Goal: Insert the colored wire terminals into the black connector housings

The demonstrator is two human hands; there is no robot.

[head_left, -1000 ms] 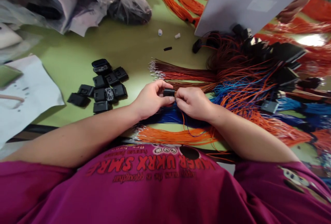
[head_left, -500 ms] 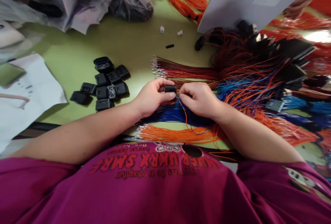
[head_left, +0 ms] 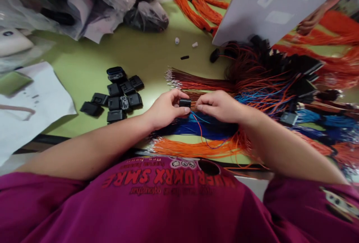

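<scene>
A small black connector housing (head_left: 184, 102) is pinched between the thumb and fingers of my left hand (head_left: 168, 108). Blue and orange wires (head_left: 199, 123) run out from its right side and curve down over the bundles. Just to the right of the housing, my right hand (head_left: 217, 105) is closed in a pinch, with a small gap between them; what its fingertips hold, if anything, is too small to make out. Beneath both hands lie brown wires (head_left: 202, 76) with metal terminals, dark blue wires (head_left: 185, 128) and orange wires (head_left: 182, 147).
Several black connector housings (head_left: 114, 102) are grouped at the left. Past the hands lie two small white pieces and a black strip (head_left: 184, 57). A grey board (head_left: 252, 15) stands at the back right, beside tangled wired connectors (head_left: 303, 67). A co-worker's hand (head_left: 307, 24) shows behind it.
My right hand has drawn slightly away from the housing, and a blue wire end now shows free below it. My left hand still holds the housing. The whole view has shifted a little.
</scene>
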